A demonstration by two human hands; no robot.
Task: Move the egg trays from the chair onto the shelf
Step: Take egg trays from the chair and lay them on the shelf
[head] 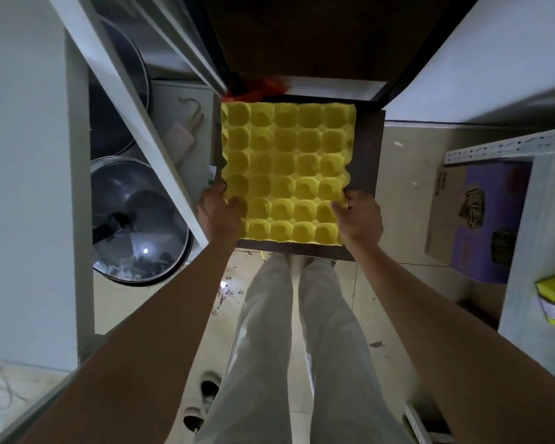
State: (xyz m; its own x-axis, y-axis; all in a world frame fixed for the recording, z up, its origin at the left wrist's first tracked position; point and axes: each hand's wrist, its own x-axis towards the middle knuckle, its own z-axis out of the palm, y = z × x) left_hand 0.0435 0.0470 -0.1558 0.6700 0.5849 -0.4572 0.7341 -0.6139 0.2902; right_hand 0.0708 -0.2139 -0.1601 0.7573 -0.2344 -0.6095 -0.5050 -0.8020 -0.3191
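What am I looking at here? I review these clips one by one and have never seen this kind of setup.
There is no machine: one camera on a person's head looks down past their arms and legs. The left hand and right hand each grip a near corner of a yellow egg tray. It sits over the dark seat of a chair. On the left stands a shelf with pot lids; on the right, a cardboard box.

The person has bare, sleeveless forearms and wears pale off-white trousers [289, 347].
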